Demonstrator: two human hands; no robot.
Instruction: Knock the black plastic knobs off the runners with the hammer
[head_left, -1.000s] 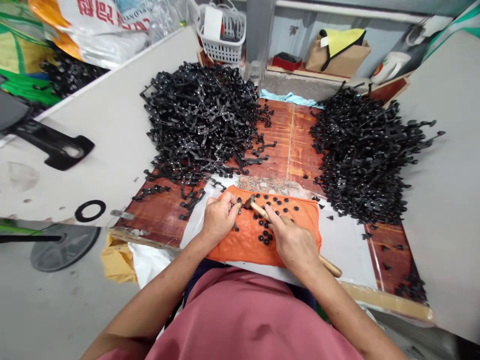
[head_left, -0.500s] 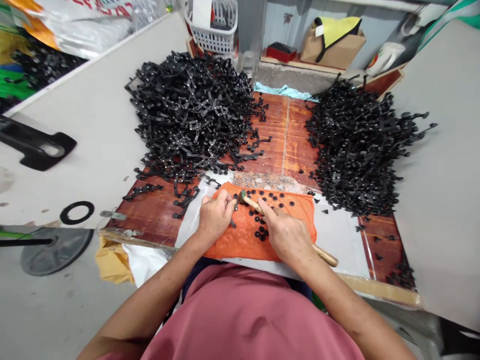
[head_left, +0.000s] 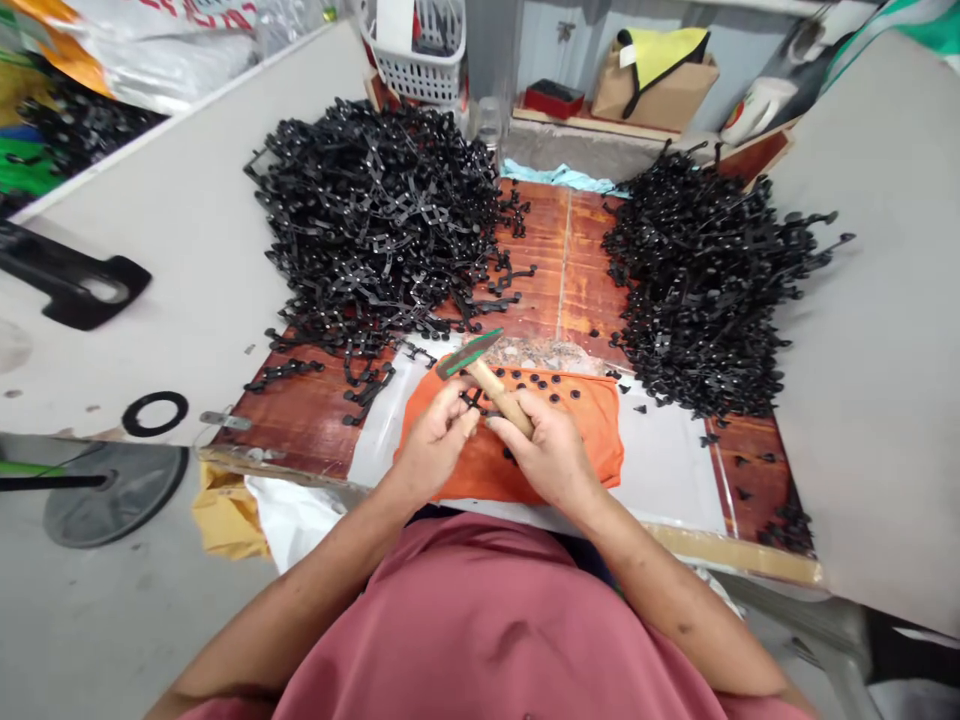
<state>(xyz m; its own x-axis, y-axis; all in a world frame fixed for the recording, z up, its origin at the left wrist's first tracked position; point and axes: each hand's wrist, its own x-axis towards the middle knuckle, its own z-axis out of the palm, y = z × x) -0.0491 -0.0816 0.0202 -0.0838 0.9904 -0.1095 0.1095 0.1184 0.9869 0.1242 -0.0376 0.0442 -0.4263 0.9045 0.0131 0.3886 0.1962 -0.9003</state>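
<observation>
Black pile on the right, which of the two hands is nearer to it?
Right: the right hand, gripping the hammer, is on the near-left side of the black pile; the left hand is farther left.

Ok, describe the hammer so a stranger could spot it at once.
On the reddish-brown table, find the orange cloth. Just over it, the right hand holds the hammer by its handle. Its pale wood and green-marked head set it apart from the small black discs.

Light is bright and diffuse. Beyond the orange cloth (head_left: pixel 604 440), the desk (head_left: pixel 541 230) carries a pale sheen; left of the cloth, the heap of black parts (head_left: pixel 375 225) glints amid deep shadow. Wide-angle stretching warps the edges.
</observation>
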